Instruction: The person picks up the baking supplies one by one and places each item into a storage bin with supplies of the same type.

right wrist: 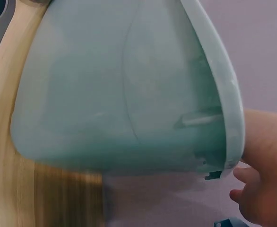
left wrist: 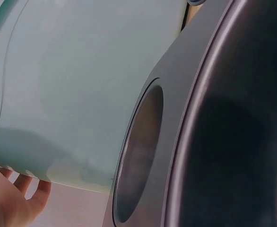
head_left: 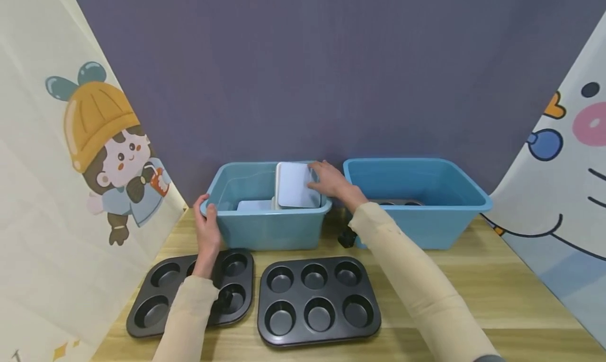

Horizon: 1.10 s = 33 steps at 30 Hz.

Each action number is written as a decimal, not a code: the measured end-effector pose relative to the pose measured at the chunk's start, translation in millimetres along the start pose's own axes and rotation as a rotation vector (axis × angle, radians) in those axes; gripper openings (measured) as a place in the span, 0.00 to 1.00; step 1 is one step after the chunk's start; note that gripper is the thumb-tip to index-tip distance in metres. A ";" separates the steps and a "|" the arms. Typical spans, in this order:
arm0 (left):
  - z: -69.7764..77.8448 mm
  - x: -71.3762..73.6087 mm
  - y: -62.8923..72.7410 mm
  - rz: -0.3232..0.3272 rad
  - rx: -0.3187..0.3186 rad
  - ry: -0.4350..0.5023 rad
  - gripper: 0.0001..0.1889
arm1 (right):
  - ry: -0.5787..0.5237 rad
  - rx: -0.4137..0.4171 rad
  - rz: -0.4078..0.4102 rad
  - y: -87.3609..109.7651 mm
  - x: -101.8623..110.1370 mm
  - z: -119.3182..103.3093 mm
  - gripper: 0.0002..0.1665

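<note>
My left hand (head_left: 206,234) grips the left rim of the left blue plastic bin (head_left: 272,230), its thumb over the front corner. Inside that bin a white rectangular box (head_left: 298,185) with rounded corners stands tilted, pale face toward me. At its right edge my right hand (head_left: 333,182) holds it, thumb on the face and fingers near the top. Another pale flat piece (head_left: 254,205) shows lower in the bin, mostly hidden by the front wall. In the right wrist view, fingers (right wrist: 242,175) show beyond the bin's rim (right wrist: 230,94); the box is hidden there.
A black muffin pan (head_left: 318,299) with several cups lies in front of the bin. A second muffin pan (head_left: 153,293) lies left, under my left forearm. A second blue bin (head_left: 416,225) stands right, dark round shapes inside. A purple-grey wall (head_left: 303,72) rises behind.
</note>
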<state>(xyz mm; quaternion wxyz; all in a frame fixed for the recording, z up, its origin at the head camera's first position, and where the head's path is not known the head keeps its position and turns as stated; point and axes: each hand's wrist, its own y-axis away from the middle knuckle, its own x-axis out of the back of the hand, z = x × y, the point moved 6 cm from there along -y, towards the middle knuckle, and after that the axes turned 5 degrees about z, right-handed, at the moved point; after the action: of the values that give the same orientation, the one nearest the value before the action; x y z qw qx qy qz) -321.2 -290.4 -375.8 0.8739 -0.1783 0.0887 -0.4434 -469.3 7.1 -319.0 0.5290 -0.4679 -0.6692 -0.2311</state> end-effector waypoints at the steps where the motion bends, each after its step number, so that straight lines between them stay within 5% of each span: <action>1: -0.3 -0.3 0.1 -0.002 -0.001 -0.001 0.25 | -0.007 0.007 -0.001 -0.6 -0.7 0.8 0.40; 7: 1.3 -0.7 0.0 0.001 -0.009 0.000 0.24 | -0.035 0.012 -0.010 -0.2 -1.9 4.6 0.42; 14: -36.6 0.7 -18.5 0.034 0.015 0.010 0.24 | 0.021 -0.011 -0.067 1.9 2.8 4.5 0.41; 18: -38.7 0.7 -18.3 0.040 0.029 0.002 0.23 | 0.028 -0.019 -0.045 2.3 7.0 3.7 0.37; 27: -34.8 1.8 -14.4 0.047 0.026 -0.018 0.22 | -0.111 0.017 0.159 3.1 14.8 -3.9 0.22; 33: -7.8 0.7 -5.2 0.018 0.019 -0.015 0.22 | -0.221 0.058 0.206 5.1 38.3 -10.7 0.17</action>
<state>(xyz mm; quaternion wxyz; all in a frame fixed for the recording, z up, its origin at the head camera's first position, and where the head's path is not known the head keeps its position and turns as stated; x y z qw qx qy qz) -327.1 -295.6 -380.9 0.8802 -0.1724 0.0793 -0.4349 -459.6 15.5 -281.0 0.4863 -0.5410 -0.6783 -0.1033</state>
